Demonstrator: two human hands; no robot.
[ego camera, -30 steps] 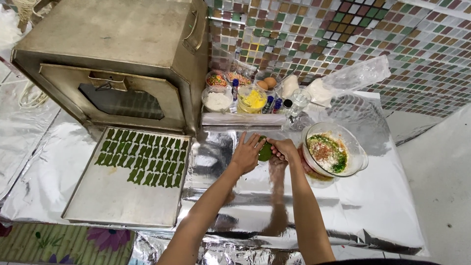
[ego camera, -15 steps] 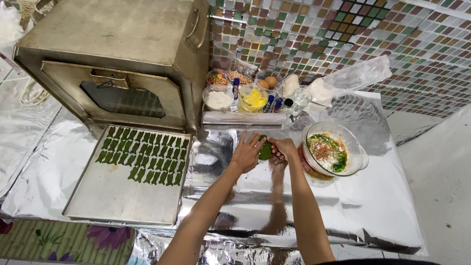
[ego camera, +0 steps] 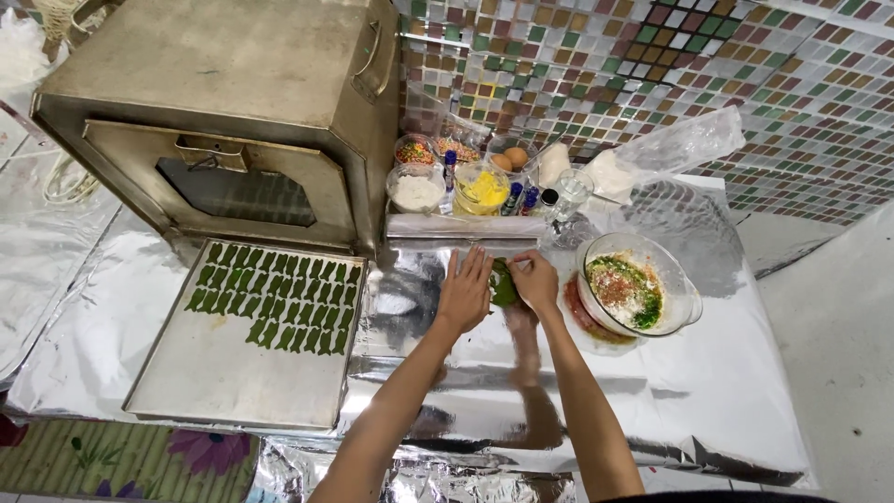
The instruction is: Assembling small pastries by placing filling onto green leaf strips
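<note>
head view: green leaf roll [ego camera: 503, 282] lies on the foil-covered desk [ego camera: 652, 410] between both hands; left hand [ego camera: 465, 292] flat and spread against it, right hand [ego camera: 535, 278] pinching its far side, equally near.

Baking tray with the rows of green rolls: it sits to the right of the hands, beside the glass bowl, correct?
Not quite. In the head view the baking tray with green rolls lies left of the hands, before the metal oven; the glass bowl sits on the right.
</note>
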